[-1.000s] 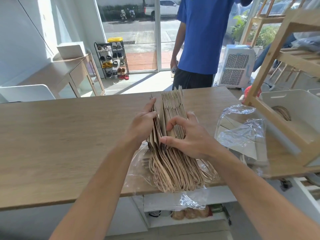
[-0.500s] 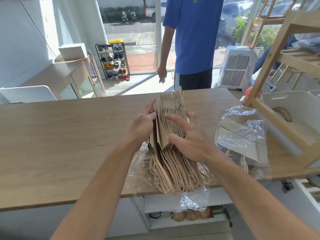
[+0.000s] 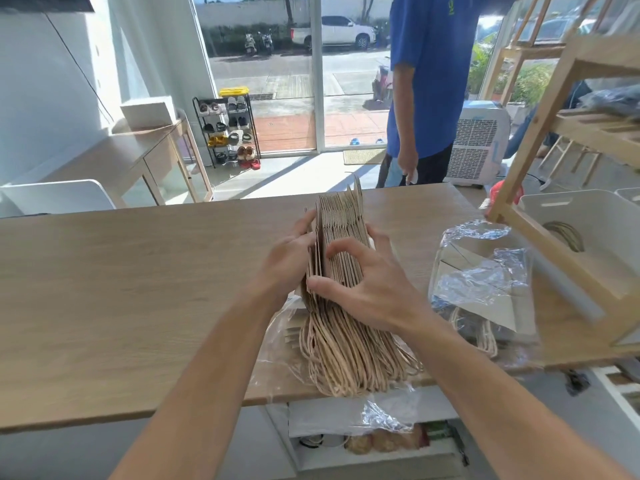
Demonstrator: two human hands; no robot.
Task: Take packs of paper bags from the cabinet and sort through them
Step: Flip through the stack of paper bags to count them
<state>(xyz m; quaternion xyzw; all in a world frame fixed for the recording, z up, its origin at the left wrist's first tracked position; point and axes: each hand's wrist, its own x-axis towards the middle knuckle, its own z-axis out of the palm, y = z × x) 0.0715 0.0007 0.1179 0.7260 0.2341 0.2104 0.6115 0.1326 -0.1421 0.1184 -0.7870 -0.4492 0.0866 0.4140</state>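
Observation:
A thick stack of brown paper bags (image 3: 341, 223) stands on edge on the wooden counter (image 3: 138, 289), its twisted paper handles (image 3: 349, 358) spilling toward me over the front edge. My left hand (image 3: 289, 258) presses the stack's left face. My right hand (image 3: 367, 289) lies over the bag tops, thumb and forefinger pinching a few bags apart from the rest. Clear plastic wrap (image 3: 277, 341) lies under the stack. A second pack of bags in clear plastic (image 3: 485, 282) rests to the right.
A wooden shelf frame (image 3: 540, 140) with a white bin (image 3: 595, 233) stands on the counter's right end. A person in a blue shirt (image 3: 426, 81) stands behind the counter. A white air cooler (image 3: 478, 143) and a shoe rack (image 3: 228, 129) sit beyond.
My right fingers curled back into a pinch on the bag tops, closing the gap they had spread. The person in blue stepped to the right. My view tilted slightly upward.

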